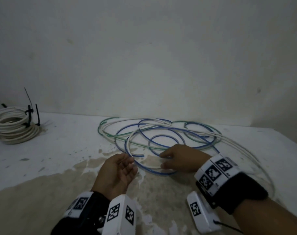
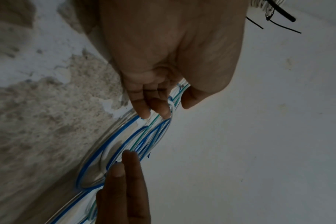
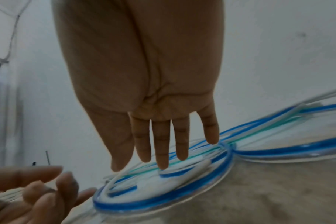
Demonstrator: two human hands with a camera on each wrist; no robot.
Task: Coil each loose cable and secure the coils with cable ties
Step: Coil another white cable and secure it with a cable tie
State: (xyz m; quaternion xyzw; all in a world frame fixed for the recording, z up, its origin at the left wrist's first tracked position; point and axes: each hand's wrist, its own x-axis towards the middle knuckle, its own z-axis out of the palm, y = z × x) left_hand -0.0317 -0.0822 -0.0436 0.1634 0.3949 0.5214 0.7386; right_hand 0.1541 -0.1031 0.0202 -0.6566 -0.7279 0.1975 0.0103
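Though blurred, both hands [image 1: 118, 173] seemingly open

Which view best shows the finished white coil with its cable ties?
Head view: the white coil sits whole at far left, black cable ties visible. Left wrist catches only tie ends; right wrist shows it blurred.

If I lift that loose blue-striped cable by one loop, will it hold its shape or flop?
Probably springy: the blue-striped cable lies in wide open curves, not limp folds. It crosses the green-striped cable and white cable, so lifting likely drags them. Its glossy sheath may slip through open fingers.
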